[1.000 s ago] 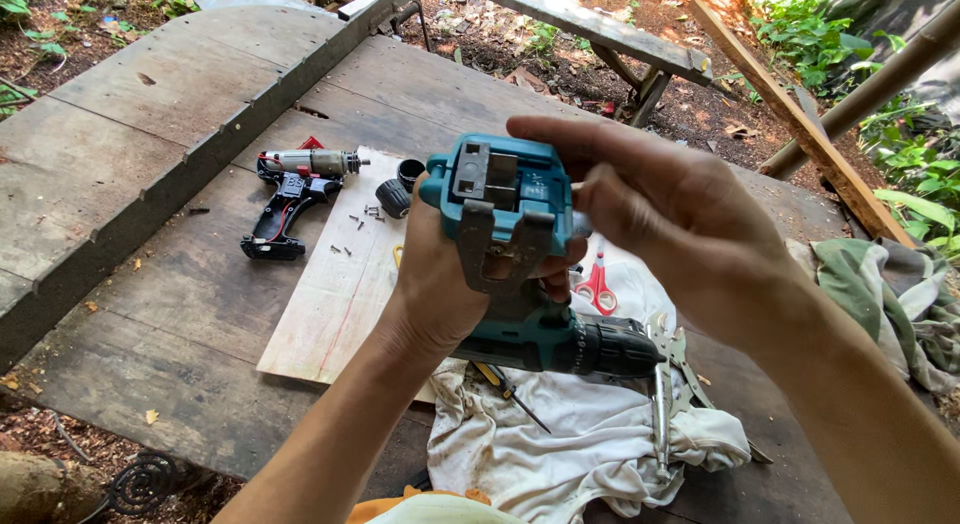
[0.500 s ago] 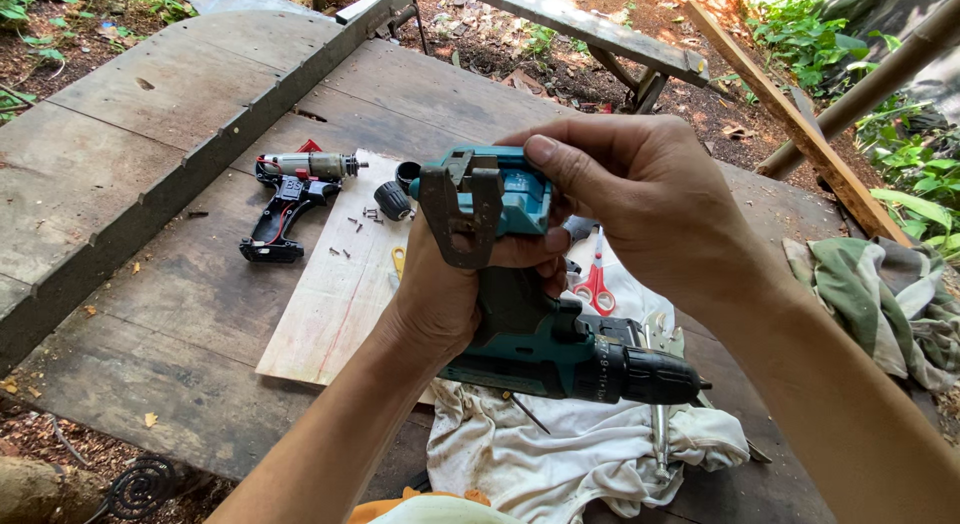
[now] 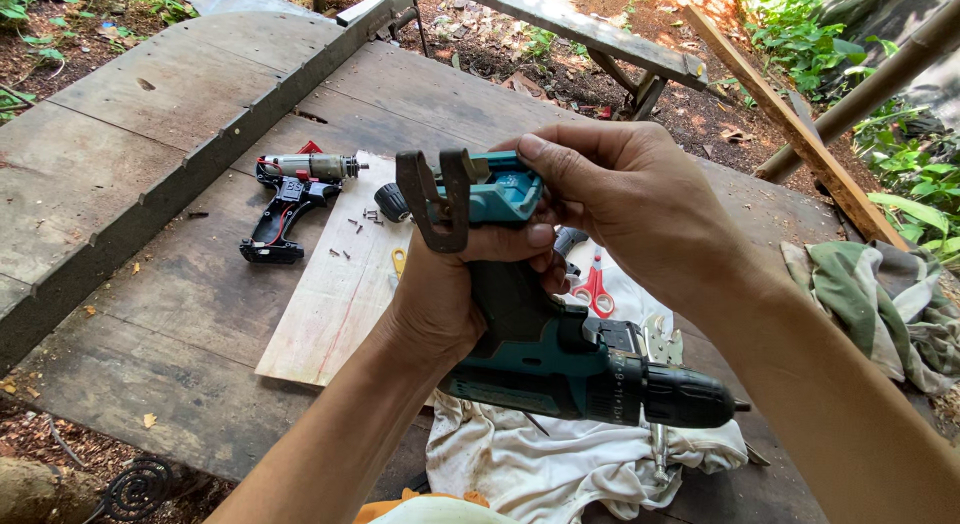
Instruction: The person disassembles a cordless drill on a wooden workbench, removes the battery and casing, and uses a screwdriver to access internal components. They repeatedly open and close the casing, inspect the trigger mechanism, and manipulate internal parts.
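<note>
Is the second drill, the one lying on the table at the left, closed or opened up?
Opened up. The dismantled drill lies with its bare motor and red wires showing, and loose screws lie beside it on the board.

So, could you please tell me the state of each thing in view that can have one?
Teal cordless drill: held upside down in both hands, battery off.
Left hand: closed around the grip.
Right hand: fingers on the base.
Dismantled drill: housing open, lying on the table.
Red scissors: lying on the white cloth.

Outdoor makeshift workshop: weathered plank platform (image 3: 180, 324) on bare soil, greenery (image 3: 800, 34) around, opened drill (image 3: 295, 189) and screws (image 3: 355, 224) laid out.
</note>
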